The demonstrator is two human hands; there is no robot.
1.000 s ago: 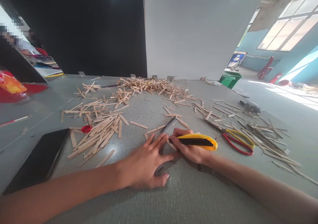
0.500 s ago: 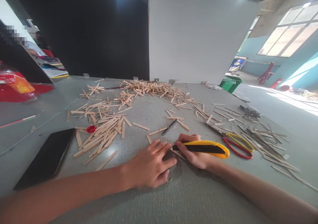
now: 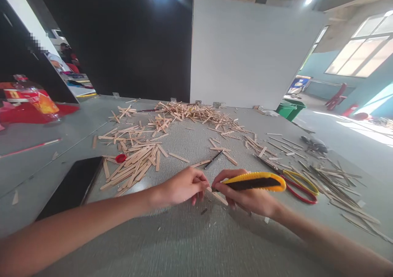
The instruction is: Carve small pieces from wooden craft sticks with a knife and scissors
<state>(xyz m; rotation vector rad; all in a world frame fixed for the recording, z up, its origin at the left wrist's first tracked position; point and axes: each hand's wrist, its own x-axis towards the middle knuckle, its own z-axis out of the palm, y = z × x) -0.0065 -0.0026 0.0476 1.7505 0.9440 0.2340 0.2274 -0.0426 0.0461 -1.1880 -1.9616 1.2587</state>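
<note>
The yellow cutter (image 3: 256,182) sits in the right hand (image 3: 250,199).

From mid-view, two green bins (image 3: 286,110) stand between 2 and 3 o'clock, one cutter (image 3: 254,183) and one pair of scissors (image 3: 275,169) at 4, one pen (image 3: 214,160) and one held stick (image 3: 221,198) at 5, one phone (image 3: 72,185) at 8, one red cap (image 3: 120,158) between 8 and 9, one bottle (image 3: 43,102) and one red rod (image 3: 35,146) at 9. Loose sticks (image 3: 139,162) run from 8 through 12 to 4: dozens, overlapping too much to count.
</note>
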